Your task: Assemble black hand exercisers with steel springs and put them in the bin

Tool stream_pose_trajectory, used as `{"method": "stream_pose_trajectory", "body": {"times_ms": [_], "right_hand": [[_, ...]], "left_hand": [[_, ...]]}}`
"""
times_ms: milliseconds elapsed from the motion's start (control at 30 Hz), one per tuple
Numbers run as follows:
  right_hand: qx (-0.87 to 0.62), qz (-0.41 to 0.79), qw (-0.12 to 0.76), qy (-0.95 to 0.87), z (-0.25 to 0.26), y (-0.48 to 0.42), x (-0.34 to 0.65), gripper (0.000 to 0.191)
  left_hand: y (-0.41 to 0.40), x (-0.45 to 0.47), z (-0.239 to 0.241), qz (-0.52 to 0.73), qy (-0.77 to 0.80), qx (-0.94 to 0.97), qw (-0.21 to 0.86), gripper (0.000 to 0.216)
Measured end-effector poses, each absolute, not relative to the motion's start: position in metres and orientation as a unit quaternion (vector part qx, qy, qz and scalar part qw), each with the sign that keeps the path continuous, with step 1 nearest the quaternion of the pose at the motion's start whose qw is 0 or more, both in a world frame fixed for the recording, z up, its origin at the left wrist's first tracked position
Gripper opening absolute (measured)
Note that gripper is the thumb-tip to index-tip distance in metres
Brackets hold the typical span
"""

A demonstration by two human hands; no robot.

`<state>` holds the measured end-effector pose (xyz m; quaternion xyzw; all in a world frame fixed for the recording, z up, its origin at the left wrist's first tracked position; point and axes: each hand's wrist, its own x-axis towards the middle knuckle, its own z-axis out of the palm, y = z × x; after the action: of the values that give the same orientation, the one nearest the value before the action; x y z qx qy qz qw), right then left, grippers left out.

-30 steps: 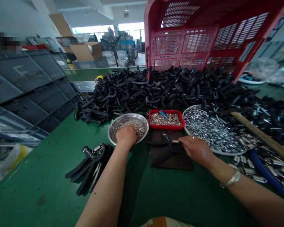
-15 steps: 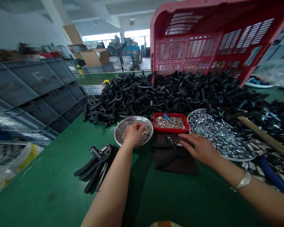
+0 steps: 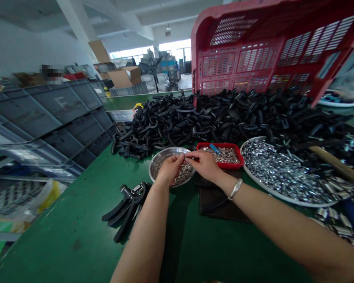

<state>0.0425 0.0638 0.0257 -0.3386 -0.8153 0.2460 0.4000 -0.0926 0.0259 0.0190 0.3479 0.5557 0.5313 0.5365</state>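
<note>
Small, shiny silver parts (image 3: 184, 173) in a round metal bowl (image 3: 172, 151)

Hands (image 3: 169, 171) (image 3: 206, 166) close together, fingers (image 3: 194, 156) pinched, arms (image 3: 149, 228) (image 3: 271, 218) outstretched

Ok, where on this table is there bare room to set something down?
Bare green tabletop runs from the black grips to the left edge, and nearer than the dark mat, between the forearms. Crowded: the far side, under the black pile, and the right, around the heaped white tray.

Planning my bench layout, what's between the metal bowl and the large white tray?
A red tray of metal pins, partly behind the right hand, in the head view.
</note>
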Motion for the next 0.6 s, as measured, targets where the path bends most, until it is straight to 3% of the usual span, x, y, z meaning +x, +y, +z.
{"method": "stream_pose_trajectory", "body": {"times_ms": [333,400,500,600], "right_hand": [[-0.328,0.2,0.433,-0.815,0.023,0.067,0.034,0.015],[-0.341,0.182,0.434,-0.814,0.027,0.065,0.041,0.017],[-0.359,0.136,0.381,-0.841,0.031,0.056,0.072,0.019],[-0.374,0.081,0.275,-0.882,0.027,0.039,0.118,0.021]], "left_hand": [[0.026,-0.09,0.022,0.551,0.472,0.284,0.627,0.027],[0.027,-0.091,0.02,0.545,0.523,0.317,0.574,0.022],[0.029,-0.094,0.015,0.503,0.651,0.414,0.39,0.017],[0.028,-0.096,0.014,0.342,0.762,0.507,0.213,0.015]]}}
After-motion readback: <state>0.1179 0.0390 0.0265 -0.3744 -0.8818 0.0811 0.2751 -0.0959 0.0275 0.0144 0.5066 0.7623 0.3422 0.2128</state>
